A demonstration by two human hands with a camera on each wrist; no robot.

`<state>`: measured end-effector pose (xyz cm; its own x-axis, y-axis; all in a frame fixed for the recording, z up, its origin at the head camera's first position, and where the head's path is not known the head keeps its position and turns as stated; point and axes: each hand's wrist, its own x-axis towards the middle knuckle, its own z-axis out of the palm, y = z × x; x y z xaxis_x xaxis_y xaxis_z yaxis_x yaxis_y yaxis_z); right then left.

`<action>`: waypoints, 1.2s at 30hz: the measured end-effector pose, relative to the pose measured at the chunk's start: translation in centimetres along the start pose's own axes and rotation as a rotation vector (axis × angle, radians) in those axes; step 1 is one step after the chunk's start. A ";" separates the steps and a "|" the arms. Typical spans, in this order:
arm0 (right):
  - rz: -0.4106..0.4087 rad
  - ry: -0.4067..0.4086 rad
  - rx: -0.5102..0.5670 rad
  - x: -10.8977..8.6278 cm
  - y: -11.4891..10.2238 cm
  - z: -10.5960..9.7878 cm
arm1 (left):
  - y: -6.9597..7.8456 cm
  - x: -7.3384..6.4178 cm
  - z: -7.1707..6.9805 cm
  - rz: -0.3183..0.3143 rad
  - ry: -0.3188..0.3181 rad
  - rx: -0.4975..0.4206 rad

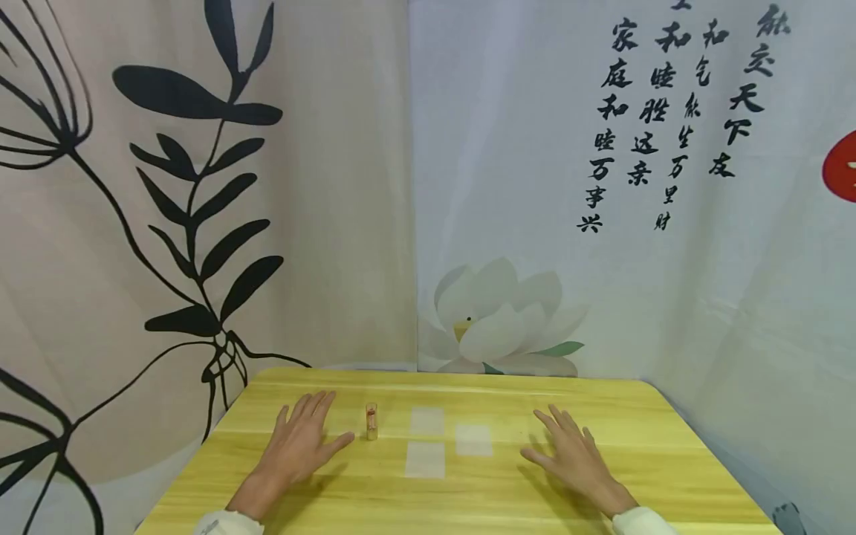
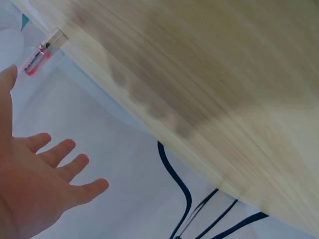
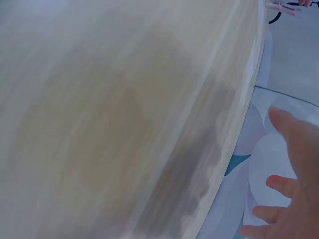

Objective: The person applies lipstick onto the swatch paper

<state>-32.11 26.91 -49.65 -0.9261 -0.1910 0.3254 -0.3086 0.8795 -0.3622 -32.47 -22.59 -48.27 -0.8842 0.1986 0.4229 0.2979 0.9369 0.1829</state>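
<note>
Small clear vial (image 1: 371,421): standing upright on yellow wood-grain table (image 1: 481,509), lower frame, left of centre. Red and dark matter shows through or on its wall; cannot tell whether contents or label. Left hand (image 1: 299,440): just left of vial, fingers spread, grasping nothing. Three pale squares (image 1: 425,460) right of vial, lower centre. Right hand (image 1: 568,455): lower right, fingers extended, unloaded. Lotus-printed curtain (image 1: 501,312) behind.
</note>
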 end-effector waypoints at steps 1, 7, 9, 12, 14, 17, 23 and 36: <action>-0.008 -0.001 0.004 0.1 -0.2 0.0 | 0.1 0.1 0.0 -0.001 0.004 -0.003; -0.079 0.050 0.008 0.8 -1.2 -0.3 | 0.7 0.4 0.0 0.007 0.034 -0.028; -0.101 0.074 0.016 1.1 -1.6 -0.1 | 0.9 0.5 -0.1 0.009 0.033 -0.037; -0.105 0.076 0.047 1.5 -2.2 0.3 | 1.0 0.8 -0.2 0.012 0.033 -0.038; -0.087 0.063 0.073 1.9 -2.7 0.8 | 1.0 0.9 -0.4 0.014 0.034 -0.038; -0.058 0.058 0.106 2.3 -3.4 1.4 | 1.0 1.0 -0.5 0.019 0.039 -0.052; -0.066 0.083 0.146 2.9 -4.7 2.2 | 1.1 1.2 -0.4 0.030 0.034 -0.105; -0.069 0.051 0.188 4.1 -6.8 2.8 | 1.8 2.6 1.6 -0.082 -0.073 -0.259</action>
<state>-34.44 18.97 -48.26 -0.8909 -0.2214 0.3966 -0.4102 0.7672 -0.4931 -34.81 -19.94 -48.23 -0.9298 0.1543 0.3340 0.2983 0.8476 0.4389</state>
